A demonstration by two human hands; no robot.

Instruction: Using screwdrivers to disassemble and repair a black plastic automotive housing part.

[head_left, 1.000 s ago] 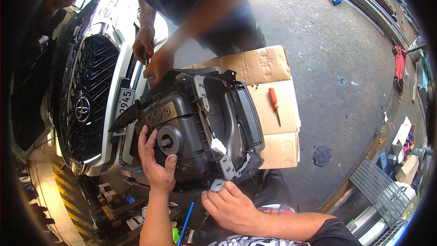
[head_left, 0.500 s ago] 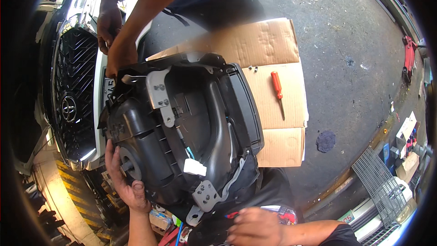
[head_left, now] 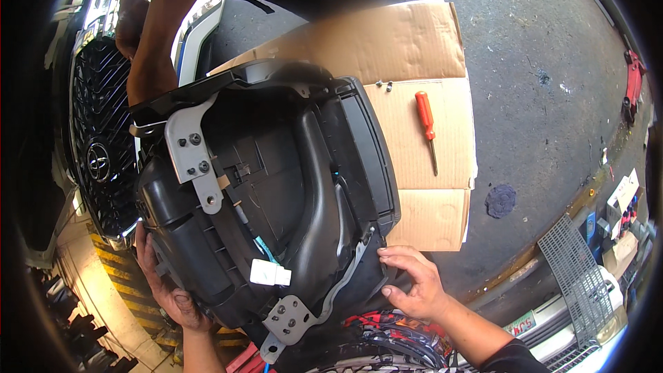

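A large black moulded-plastic car console (head_left: 314, 186), its hollow underside facing up, is tilted before me. Along its lower left side lies my left hand (head_left: 173, 297), fingers stretched up against the plastic, bracing it. My right hand (head_left: 421, 287) is at the lower right edge, with fingertips and thumb on either side of a dark flap. Grey metal brackets (head_left: 185, 145) are bolted to the console, and a white connector (head_left: 269, 273) hangs on a wire inside it. Another person's arm (head_left: 155, 55) reaches down at its far left corner, the hand partly hidden.
Flattened cardboard (head_left: 428, 135) lies on the concrete floor beyond the console, holding a red-handled screwdriver (head_left: 426, 121) and small fasteners (head_left: 387, 86). A vehicle's black grille (head_left: 103, 117) stands at left. Dark cloth (head_left: 501, 201) and a perforated metal panel (head_left: 577, 269) are at right.
My right hand has moved up and right, from in front of my body to the console's edge. The console has shifted and tilted toward the left; the other person's arms have moved left.
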